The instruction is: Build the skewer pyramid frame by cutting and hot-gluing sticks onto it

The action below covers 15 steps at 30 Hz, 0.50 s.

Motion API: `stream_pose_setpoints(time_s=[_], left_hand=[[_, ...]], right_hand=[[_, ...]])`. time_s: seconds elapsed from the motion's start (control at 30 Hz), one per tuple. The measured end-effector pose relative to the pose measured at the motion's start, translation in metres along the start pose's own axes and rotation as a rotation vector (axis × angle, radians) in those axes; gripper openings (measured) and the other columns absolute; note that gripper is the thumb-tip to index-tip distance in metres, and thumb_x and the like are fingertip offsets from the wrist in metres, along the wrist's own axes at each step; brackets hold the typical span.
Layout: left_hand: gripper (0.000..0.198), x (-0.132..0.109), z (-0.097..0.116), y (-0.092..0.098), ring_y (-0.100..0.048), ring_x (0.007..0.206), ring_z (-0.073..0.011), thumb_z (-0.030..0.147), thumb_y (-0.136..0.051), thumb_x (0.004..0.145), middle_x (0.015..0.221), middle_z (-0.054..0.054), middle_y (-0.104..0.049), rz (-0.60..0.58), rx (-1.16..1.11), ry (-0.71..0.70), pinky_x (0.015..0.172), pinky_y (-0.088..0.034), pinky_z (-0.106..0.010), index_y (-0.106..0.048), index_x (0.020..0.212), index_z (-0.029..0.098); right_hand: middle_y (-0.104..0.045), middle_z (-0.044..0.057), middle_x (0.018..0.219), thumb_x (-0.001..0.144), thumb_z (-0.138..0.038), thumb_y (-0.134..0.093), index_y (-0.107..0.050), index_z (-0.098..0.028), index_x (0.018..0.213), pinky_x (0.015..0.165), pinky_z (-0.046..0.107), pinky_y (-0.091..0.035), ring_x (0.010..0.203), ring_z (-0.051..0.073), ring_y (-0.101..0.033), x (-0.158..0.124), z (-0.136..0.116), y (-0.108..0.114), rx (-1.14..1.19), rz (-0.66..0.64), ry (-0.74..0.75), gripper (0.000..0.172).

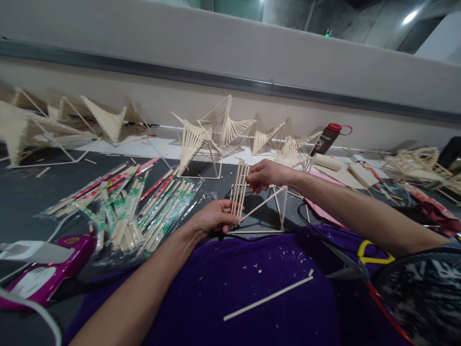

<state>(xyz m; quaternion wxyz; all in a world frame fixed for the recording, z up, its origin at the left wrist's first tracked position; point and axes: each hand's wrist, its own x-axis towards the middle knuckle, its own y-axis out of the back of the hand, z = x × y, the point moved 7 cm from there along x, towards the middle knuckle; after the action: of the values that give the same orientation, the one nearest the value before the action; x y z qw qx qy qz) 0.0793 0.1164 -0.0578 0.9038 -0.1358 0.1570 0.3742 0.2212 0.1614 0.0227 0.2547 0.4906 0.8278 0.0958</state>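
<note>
A small open frame of thin wooden sticks (268,211) stands on the dark floor just past the purple cloth (234,288). A row of upright sticks (239,192) rises along its left side. My left hand (213,217) is closed around the bottom of that row. My right hand (266,175) pinches the top of the same row from the right. A single loose stick (268,298) lies on the cloth in front of me.
Several packs of wrapped chopsticks (140,206) lie at left. Finished stick structures (212,137) line the wall. A dark bottle with a red cap (326,138) leans at right. Scissors with yellow handles (360,262) lie on the cloth. A pink glue gun (46,269) sits at far left.
</note>
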Motion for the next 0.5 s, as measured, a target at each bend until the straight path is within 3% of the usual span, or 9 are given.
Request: stream_pose_setpoints(time_s=[0.5], left_hand=[[0.039,0.0003,-0.0011,0.0003,-0.045,0.034,-0.0031,0.02,-0.074,0.061,0.062,0.003,-0.06,-0.002,-0.007,0.01,0.035,-0.025,-0.016,-0.058,0.097,0.013]], right_hand=[[-0.07,0.002,0.066,0.083,-0.029,-0.059,-0.061,-0.016,0.075,0.041,0.015,-0.039,0.051,0.008,-0.062,-0.0028,-0.0056,-0.0004,-0.024,0.006,0.018,0.016]])
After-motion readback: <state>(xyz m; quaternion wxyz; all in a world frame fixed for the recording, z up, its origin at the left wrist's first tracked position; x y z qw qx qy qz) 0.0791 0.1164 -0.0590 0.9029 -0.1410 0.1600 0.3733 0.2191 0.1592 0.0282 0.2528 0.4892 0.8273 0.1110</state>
